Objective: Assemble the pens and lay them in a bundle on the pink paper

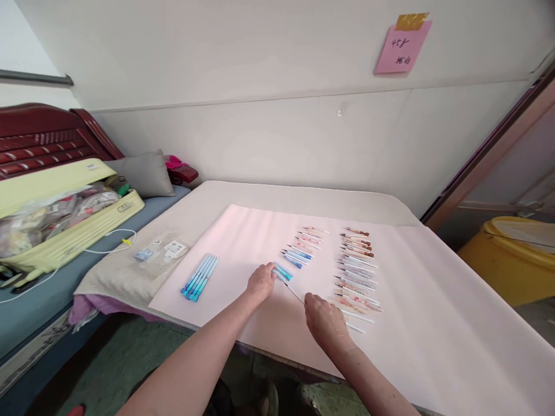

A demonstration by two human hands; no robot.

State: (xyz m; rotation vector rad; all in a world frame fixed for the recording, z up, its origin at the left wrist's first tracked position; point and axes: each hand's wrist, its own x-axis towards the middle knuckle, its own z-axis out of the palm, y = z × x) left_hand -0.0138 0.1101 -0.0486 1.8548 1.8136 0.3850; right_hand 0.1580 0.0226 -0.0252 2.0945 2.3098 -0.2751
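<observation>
My left hand (pixel 260 283) rests on a pale pink sheet (pixel 243 237), its fingers curled on the end of a pair of blue pens (pixel 282 270). My right hand (pixel 323 320) pinches the near end of a thin white pen (pixel 292 290) that lies between the two hands. Two columns of pens run away from me: a middle column of blue and pink pens (pixel 303 245) and a right column of patterned pens (pixel 358 271). A bundle of several blue pens (pixel 199 277) lies to the left of my left hand.
The sheet covers a table (pixel 455 323) against a white wall with a pink note (pixel 401 49). Clear packets (pixel 162 251) lie on a towel at the table's left. An open yellow case (pixel 65 214) sits on a bed; a yellow tub (pixel 511 254) stands right.
</observation>
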